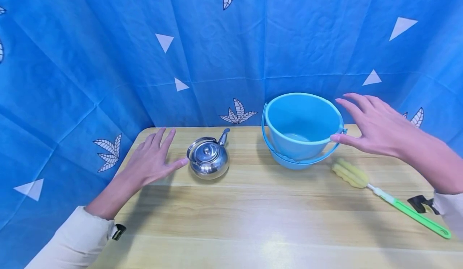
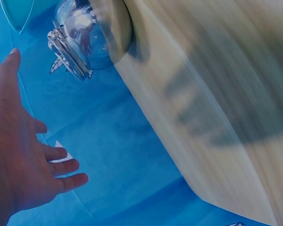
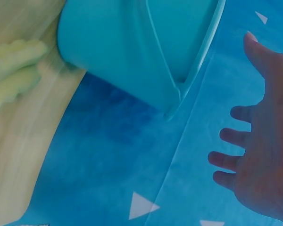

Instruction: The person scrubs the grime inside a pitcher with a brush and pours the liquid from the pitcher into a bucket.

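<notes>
A small shiny metal teapot (image 1: pixel 209 160) with its lid on stands at the back left of the table, its spout pointing to the back right. Just left of it hovers my left hand (image 1: pixel 150 158), fingers spread and holding nothing; the left wrist view shows a gap between hand and teapot. Further right is a light blue bucket (image 1: pixel 289 140), upright, its handle hanging down at the front. My right hand (image 1: pixel 376 126) is held beside the bucket's right rim with fingers extended, apart from it in the right wrist view. A yellow sponge brush (image 1: pixel 349 173) with a green handle lies below that hand.
The wooden table (image 1: pixel 231 217) has rounded back corners. Behind and to the left hangs a blue cloth (image 1: pixel 217 52) with white triangles and leaf prints, close against the table's back edge.
</notes>
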### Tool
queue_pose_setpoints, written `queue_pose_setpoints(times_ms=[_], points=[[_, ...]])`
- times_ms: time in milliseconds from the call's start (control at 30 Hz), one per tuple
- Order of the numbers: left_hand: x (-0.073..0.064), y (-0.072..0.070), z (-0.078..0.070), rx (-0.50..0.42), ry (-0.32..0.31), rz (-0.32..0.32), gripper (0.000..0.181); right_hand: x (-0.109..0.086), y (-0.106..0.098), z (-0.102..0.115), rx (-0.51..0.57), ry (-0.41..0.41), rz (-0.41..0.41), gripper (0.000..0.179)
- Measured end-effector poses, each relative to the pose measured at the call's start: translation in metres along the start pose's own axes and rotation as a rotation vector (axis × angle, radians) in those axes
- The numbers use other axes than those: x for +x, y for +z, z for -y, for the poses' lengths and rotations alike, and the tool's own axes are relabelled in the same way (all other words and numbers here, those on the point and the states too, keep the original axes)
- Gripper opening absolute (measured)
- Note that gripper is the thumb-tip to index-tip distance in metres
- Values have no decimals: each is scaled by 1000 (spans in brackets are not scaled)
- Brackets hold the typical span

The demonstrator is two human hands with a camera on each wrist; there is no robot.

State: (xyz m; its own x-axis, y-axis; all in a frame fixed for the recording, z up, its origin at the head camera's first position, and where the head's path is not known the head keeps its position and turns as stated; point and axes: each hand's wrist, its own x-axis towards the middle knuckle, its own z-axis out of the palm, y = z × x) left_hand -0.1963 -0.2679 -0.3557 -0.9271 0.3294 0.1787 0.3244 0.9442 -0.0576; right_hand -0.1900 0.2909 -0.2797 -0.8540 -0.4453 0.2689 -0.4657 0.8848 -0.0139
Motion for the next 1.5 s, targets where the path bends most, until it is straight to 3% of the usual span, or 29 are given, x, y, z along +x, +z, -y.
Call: queue_pose_setpoints(times_ms=[1000, 1500], points=[[-10, 15, -13, -15, -47, -60, 96, 61, 20, 55, -9, -182, -37, 80], [-13, 20, -22, -28, -69, -32, 84, 86, 33, 84, -1, -281, -84, 71]])
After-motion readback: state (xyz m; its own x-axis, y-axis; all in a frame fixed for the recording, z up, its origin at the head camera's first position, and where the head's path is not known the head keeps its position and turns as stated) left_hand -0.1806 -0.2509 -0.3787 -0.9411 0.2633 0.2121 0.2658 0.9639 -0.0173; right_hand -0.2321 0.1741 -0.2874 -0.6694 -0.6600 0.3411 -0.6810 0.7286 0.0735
